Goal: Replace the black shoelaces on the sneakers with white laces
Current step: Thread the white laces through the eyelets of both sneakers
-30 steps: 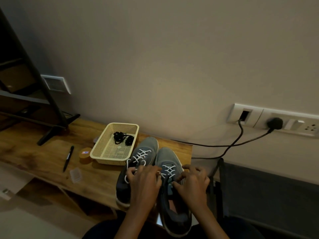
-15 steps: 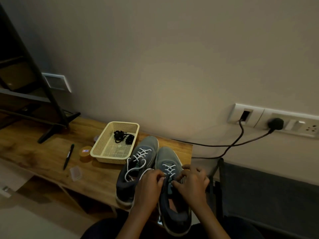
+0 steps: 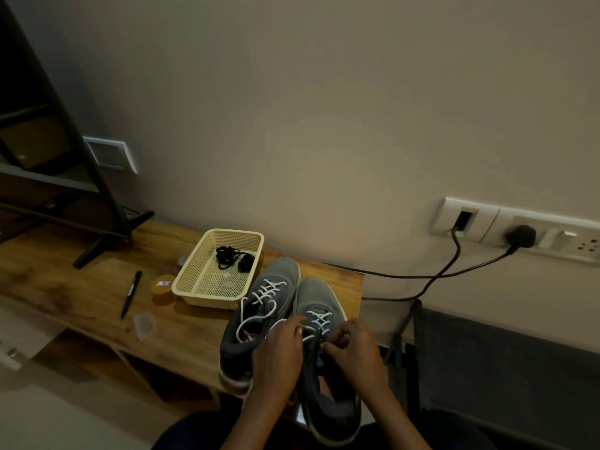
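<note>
Two grey sneakers stand side by side on the wooden bench [image 3: 81, 293], toes toward the wall. The left sneaker [image 3: 259, 319] carries a white lace with loose ends looping over its opening. On the right sneaker [image 3: 324, 362] a white lace [image 3: 319, 319] crosses the upper eyelets. My left hand [image 3: 281, 355] pinches a white lace end over this shoe's tongue. My right hand [image 3: 354, 352] pinches the other lace end at the right eyelets. The black laces [image 3: 232, 258] lie bundled in the cream basket [image 3: 207, 287].
A black pen [image 3: 131, 293], a small round orange tin [image 3: 162, 287] and a clear plastic piece [image 3: 145, 324] lie left of the basket. A black stand leg [image 3: 107, 245] rests at the bench's far left. Cables [image 3: 422, 280] run from wall sockets; a dark chair [image 3: 506, 368] stands right.
My left hand has come off the left sneaker and moved right and nearer, uncovering that shoe's loose lace loops. Both hands now work at the right sneaker's upper eyelets.
</note>
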A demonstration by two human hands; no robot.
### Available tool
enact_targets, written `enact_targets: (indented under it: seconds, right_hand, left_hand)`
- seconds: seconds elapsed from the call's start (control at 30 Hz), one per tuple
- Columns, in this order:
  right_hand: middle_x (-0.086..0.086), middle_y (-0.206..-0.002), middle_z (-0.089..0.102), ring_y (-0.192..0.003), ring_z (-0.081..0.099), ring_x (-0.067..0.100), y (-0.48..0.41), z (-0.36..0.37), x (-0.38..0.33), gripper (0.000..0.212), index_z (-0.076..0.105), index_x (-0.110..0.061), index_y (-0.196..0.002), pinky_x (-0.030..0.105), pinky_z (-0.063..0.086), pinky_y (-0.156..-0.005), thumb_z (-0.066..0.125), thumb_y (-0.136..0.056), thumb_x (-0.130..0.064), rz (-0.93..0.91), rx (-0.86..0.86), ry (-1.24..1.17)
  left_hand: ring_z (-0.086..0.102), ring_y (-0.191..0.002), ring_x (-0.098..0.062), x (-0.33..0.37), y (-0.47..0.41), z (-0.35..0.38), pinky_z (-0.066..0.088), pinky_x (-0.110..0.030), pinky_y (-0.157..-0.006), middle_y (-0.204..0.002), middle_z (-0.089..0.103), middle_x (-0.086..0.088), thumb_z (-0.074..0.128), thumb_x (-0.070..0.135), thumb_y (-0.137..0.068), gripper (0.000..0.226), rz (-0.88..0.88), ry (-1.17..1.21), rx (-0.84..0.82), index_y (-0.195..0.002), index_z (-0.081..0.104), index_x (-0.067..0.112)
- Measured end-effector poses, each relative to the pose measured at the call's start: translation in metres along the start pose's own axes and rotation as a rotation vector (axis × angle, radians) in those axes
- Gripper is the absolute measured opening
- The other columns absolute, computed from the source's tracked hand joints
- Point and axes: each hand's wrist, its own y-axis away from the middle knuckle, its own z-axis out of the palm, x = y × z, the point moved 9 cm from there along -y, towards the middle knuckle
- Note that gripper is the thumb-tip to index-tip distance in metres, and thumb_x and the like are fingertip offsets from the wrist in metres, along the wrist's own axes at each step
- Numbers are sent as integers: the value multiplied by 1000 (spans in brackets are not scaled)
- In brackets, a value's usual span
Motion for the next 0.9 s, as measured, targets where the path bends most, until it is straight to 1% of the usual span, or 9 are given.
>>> enact_targets:
  seconds: [0.1, 0.3, 0.43, 0.53, 0.57, 0.63, 0.7, 0.83, 0.9]
  right_hand:
    - [-5, -88, 50, -76, 52, 7, -3, 0, 1, 34, 46, -29, -62, 22, 45, -69, 75, -74, -16, -22, -16, 14]
    - [-4, -99, 47, -86, 52, 11, -2, 4, -1, 35, 42, -32, -67, 24, 47, -74, 71, -75, -14, -34, -75, 48]
    - [-3, -103, 45, -88, 49, 10, 2, 4, -3, 37, 41, -36, -71, 17, 43, -74, 70, -77, -13, -57, -96, 54]
    - [-1, -105, 47, -87, 51, 9, 5, 2, -3, 30, 49, -28, -81, 9, 43, -65, 72, -76, -10, -53, -115, 21]
    - [-1, -105, 48, -87, 51, 8, 5, 1, -1, 28, 51, -26, -83, 7, 43, -62, 72, -76, -8, -45, -120, 9]
    - [3, -107, 51, -86, 51, 8, 6, -3, -1, 26, 54, -23, -86, 4, 41, -61, 72, -76, -6, -43, -121, -3]
    - [6, -109, 54, -86, 52, 10, 9, -5, -2, 26, 55, -22, -88, 3, 41, -60, 71, -77, -6, -49, -124, -8]
    - [7, -109, 57, -87, 53, 9, 15, -5, -2, 23, 63, -12, -100, 6, 44, -61, 67, -79, -2, -60, -128, -4]
    - [5, -106, 60, -87, 54, 8, 17, -5, -4, 23, 64, -11, -100, 10, 46, -63, 65, -80, -1, -65, -124, -12]
  left_hand:
    - [61, -105, -19, -1, -3, -1, 46, -31, -79, -116, 64, 1, 35, 33, -100, 38, -29, -183, -15, -139, 36, 34]
    - [61, -105, -23, 4, 0, -11, 47, -34, -82, -109, 65, -2, 45, 33, -96, 20, -91, -380, -63, -104, 59, 21]
    - [52, -112, -20, 20, -5, -30, 46, -31, -87, -121, 54, -1, 50, 40, -94, 26, -46, -443, -35, -108, 61, 21]
    - [39, -118, -23, 33, -8, -50, 39, -34, -95, -130, 41, -4, 44, 42, -96, 32, -21, -439, -35, -115, 58, 20]
    - [38, -117, -24, 31, -9, -52, 38, -35, -96, -128, 41, -5, 40, 42, -98, 34, -45, -373, -75, -113, 59, 19]
    - [46, -112, -30, 25, -8, -59, 40, -39, -94, -116, 51, -10, 37, 41, -99, 35, -115, -112, -149, -91, 62, 17]
    - [57, -93, -33, 25, -4, -79, 46, -44, -87, -92, 57, -12, 38, 37, -99, 37, -109, 142, -55, -73, 56, 17]
    - [54, -75, -22, 51, 18, -132, 40, -23, -66, -82, 57, -14, 42, 23, -99, 33, 13, 435, 182, -80, 61, 5]
    - [57, -73, -22, 64, 27, -152, 40, -23, -65, -82, 64, -18, 48, 22, -97, 30, 42, 601, 265, -81, 67, 4]
